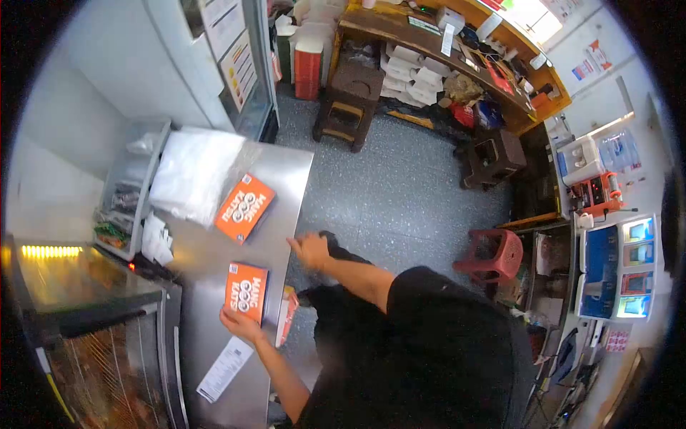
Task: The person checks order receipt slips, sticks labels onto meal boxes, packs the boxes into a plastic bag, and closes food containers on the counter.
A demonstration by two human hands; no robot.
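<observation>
My left hand (241,325) holds the lower corner of an orange box (247,289) with white lettering, which lies on the steel table (289,171). A second orange box (245,207) lies farther up the table, with nobody touching it. My right hand (311,250) is off the table's edge, to the right of the boxes; its fingers are apart and no object shows in it. Below my left hand, a long printed receipt (225,368) lies on the steel.
White plastic bags (193,171) and a grey tray (114,182) are at the table's far side. A glass display case (107,350) stands at lower left. Brown stools (350,104) and a red stool (493,256) stand on the floor. A wooden counter (386,32) is at the top.
</observation>
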